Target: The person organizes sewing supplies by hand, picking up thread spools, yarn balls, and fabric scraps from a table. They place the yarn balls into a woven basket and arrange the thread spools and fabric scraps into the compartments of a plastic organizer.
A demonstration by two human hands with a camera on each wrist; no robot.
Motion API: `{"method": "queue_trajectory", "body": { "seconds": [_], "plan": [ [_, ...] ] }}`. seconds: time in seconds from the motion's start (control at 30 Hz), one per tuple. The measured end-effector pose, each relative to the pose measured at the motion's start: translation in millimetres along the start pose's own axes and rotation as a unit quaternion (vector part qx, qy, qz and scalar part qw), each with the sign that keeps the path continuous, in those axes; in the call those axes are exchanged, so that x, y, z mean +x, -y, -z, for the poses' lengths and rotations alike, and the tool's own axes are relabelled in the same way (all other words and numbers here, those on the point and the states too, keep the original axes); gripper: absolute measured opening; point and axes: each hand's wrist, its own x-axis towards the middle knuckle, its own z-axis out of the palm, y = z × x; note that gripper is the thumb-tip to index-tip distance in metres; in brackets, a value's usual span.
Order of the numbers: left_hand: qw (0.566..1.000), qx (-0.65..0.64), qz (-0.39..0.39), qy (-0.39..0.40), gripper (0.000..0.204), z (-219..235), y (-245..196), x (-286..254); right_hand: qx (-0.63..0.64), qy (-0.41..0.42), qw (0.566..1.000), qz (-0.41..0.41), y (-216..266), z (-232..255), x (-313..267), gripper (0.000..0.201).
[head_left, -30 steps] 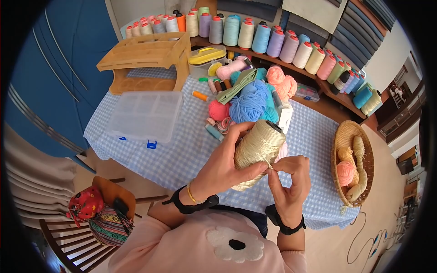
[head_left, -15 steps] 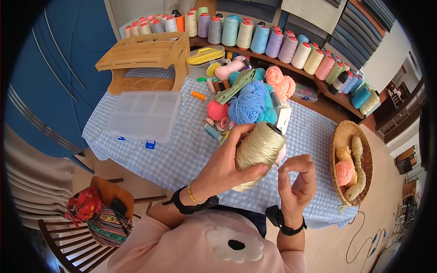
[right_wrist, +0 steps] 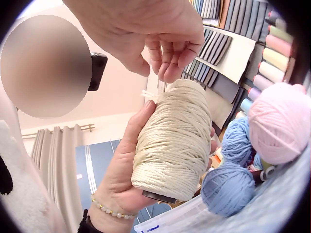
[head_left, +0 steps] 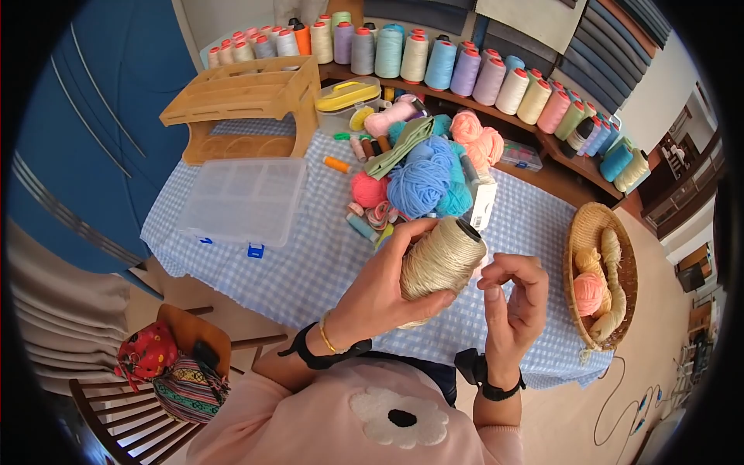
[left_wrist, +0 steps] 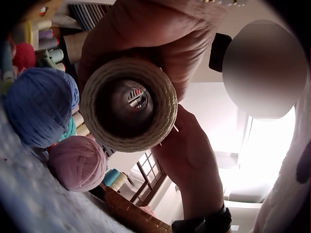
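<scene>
My left hand point(head_left: 380, 291) grips a spool of cream cord point(head_left: 442, 260) above the table, fingers behind it and thumb across its front. The spool leans, its dark core end pointing up and right in the head view. In the left wrist view the spool point(left_wrist: 130, 104) is seen end-on, with its hollow core. A short white cord end point(right_wrist: 148, 93) sticks out beside the left thumb in the right wrist view. Just off the spool, my right hand point(head_left: 511, 310) has loosely bent fingers, with thumb and fingertips apart and nothing between them.
Behind the spool are a pile of yarn balls point(head_left: 418, 178) and a white box point(head_left: 483, 203). A clear plastic case point(head_left: 244, 198) and wooden rack point(head_left: 240, 105) stand left. A wicker basket point(head_left: 577, 229) with yarn sits right. Thread cones point(head_left: 442, 66) line the back shelf.
My right hand pinched the cord end at the spool a second ago. It has since drawn away to the right, and its fingers have parted. The left hand keeps its grip.
</scene>
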Motion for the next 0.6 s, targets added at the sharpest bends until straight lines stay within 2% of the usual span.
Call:
{"method": "queue_trajectory", "body": {
  "seconds": [0.07,0.17,0.3,0.37,0.6],
  "plan": [
    [1.0,-0.023,-0.002,-0.015,0.081,0,1,0,-0.077,0.038,0.993,0.078,-4,6,2,0.028],
    [0.999,-0.027,-0.002,-0.028,0.081,0,3,0,-0.15,0.076,0.982,0.083,6,3,1,0.031],
    [0.999,-0.043,-0.005,-0.019,0.08,-3,5,0,-0.16,0.067,0.982,0.07,11,-3,-1,0.032],
    [0.999,0.014,-0.025,-0.019,0.08,-5,4,0,-0.218,0.067,0.968,0.105,8,0,-2,0.03],
    [0.995,0.076,-0.046,-0.046,0.081,-7,-3,1,-0.266,0.076,0.946,0.168,10,2,-5,0.027]
  ]
}}
